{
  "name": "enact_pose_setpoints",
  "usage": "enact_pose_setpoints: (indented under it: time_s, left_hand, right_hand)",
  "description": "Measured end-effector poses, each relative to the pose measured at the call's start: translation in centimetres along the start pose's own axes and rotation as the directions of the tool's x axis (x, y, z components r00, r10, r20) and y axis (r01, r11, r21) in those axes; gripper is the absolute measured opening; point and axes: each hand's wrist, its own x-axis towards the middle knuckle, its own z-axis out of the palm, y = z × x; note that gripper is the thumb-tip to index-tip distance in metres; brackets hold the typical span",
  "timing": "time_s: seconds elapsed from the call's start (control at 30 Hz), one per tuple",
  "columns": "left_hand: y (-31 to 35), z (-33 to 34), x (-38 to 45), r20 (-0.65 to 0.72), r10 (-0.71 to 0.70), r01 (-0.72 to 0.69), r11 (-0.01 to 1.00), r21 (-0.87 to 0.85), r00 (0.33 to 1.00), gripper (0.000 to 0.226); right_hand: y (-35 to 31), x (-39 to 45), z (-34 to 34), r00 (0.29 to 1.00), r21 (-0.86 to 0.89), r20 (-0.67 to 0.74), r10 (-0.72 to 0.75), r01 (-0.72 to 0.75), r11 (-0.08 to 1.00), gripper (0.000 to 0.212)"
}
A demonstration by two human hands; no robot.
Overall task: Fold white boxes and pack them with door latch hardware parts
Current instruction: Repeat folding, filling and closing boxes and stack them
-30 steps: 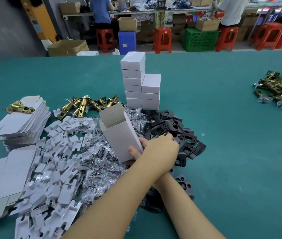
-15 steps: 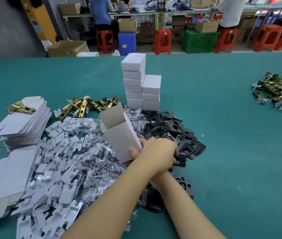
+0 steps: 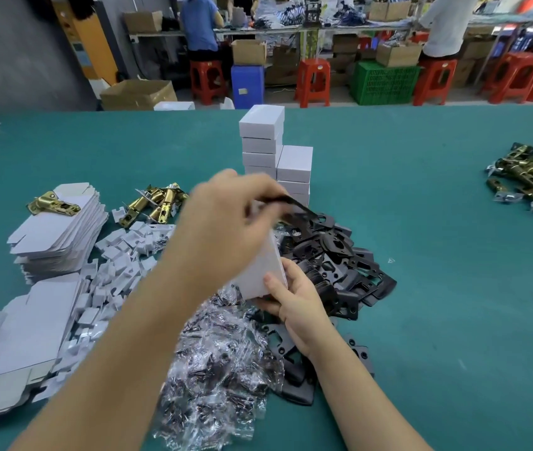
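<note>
Your right hand [image 3: 294,304] grips the base of the small folded white cardboard box [image 3: 258,275], keeping it upright with its mouth up so parts can drop in. Your left hand [image 3: 226,229], crossed over it, pinches a flat black metal latch plate [image 3: 291,203] just above the box's top, seemingly ready to slide it inside. A second ago that hand was down on the black plate pile [image 3: 340,255]; now it has lifted one clear

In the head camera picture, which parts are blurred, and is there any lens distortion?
Head view: the left hand and the black plate it pinches are smeared by motion; the right hand gripping the white box is sharper. The table's far edge bows from the wide-angle lens.
</note>
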Motion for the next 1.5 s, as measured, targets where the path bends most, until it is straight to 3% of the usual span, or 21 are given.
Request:
enact_pose_setpoints:
  time_s: [0.1,0.2,0.43,0.67,0.93,1.03,1.5]
  left_hand:
    - [-2.6,-2.5,0.8,-0.091,-0.171,0.177,0.983,0.057,0.981,0.009]
    - [-4.8,-2.8,1.1,-0.066,-0.295,0.301,0.944,0.136,0.953,0.009]
    - [-6.9,-0.5,1.2,0.063,-0.379,0.364,0.915,0.174,0.923,0.011]
    - [-6.9,0.8,2.0,0.259,-0.374,0.344,0.926,0.153,0.891,0.012]
    - [-7.0,2.0,2.0,0.521,-0.384,0.374,0.918,0.129,0.762,0.028]
    - [-6.8,1.9,2.3,0.552,-0.384,0.401,0.911,0.096,0.74,0.032]
    - [-6.8,0.8,1.6,0.561,-0.343,0.444,0.895,-0.049,0.753,0.017]
  right_hand:
    - [-0.2,-0.2,0.0,1.0,-0.002,0.006,-0.018,0.018,1.0,0.053]
    - [-0.1,-0.3,0.0,1.0,0.007,0.011,-0.016,0.016,1.0,0.056]
    - [-0.3,-0.5,0.1,1.0,-0.015,0.017,-0.019,0.019,1.0,0.044]
    - [-0.3,-0.5,0.1,0.999,0.007,0.024,-0.03,0.03,1.0,0.041]
    - [-0.3,-0.4,0.1,0.999,0.049,0.025,-0.033,0.031,0.998,0.051]
    - [-0.3,-0.4,0.1,0.999,0.058,0.031,-0.031,0.029,0.998,0.057]
    - [-0.6,-0.6,0.1,0.999,0.06,0.035,-0.038,0.036,0.998,0.048]
